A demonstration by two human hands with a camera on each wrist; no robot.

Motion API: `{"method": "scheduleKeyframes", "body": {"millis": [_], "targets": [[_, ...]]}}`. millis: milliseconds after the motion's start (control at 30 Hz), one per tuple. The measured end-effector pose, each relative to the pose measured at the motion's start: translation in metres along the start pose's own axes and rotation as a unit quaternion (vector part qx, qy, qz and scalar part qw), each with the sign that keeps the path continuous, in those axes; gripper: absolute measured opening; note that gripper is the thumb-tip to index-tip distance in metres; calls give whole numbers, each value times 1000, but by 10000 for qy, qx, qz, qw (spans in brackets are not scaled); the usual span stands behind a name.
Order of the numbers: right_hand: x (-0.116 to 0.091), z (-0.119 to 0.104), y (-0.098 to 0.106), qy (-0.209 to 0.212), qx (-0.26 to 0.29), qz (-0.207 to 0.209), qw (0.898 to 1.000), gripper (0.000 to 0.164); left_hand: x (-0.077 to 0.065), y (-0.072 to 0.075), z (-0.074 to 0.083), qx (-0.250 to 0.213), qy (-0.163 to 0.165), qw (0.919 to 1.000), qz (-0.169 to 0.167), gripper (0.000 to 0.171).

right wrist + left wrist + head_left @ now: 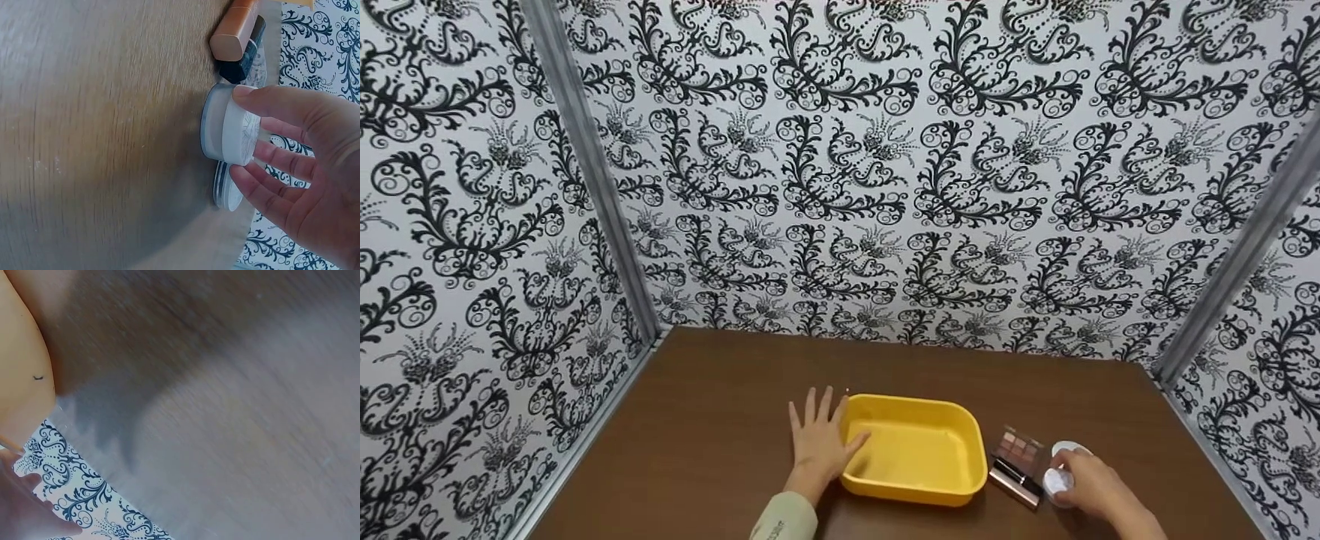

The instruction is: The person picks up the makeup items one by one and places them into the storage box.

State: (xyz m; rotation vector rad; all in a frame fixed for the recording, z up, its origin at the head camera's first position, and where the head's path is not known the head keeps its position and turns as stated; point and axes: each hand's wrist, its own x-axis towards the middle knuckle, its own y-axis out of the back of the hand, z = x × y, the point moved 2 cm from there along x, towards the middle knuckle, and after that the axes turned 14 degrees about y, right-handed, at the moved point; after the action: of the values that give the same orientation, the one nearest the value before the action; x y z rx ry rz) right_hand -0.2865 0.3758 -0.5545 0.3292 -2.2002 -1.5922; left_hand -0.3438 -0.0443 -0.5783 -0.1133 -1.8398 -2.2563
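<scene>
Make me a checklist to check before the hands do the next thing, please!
1. Right hand holding the nearer white jar: ok, thumb and fingers grip it.
2. Jar's lid tight: cannot tell.
3. Room beside the jar: not ok, black tube and rose-gold tube crowd it.
4. Yellow tray right way up: ok.
5. Left hand pressing the tray: cannot tell; it's at the left rim, fingers spread.

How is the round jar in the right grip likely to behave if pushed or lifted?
The jar seems stiff, given its crisp, unbent rim. Its smooth, curved side may slip a little. Being squat and broad, it would probably slide rather than tip.
</scene>
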Motion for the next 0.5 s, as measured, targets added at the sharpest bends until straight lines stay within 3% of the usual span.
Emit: {"method": "scheduleKeyframes", "body": {"millis": [300, 500], "targets": [[-1, -2, 6, -79, 0, 59, 10000, 36, 1, -5, 0, -101, -25, 9998, 158, 77], [-3, -2, 10, -55, 1, 206, 9998, 37, 1, -4, 0, -191, -4, 9998, 60, 78]]}}
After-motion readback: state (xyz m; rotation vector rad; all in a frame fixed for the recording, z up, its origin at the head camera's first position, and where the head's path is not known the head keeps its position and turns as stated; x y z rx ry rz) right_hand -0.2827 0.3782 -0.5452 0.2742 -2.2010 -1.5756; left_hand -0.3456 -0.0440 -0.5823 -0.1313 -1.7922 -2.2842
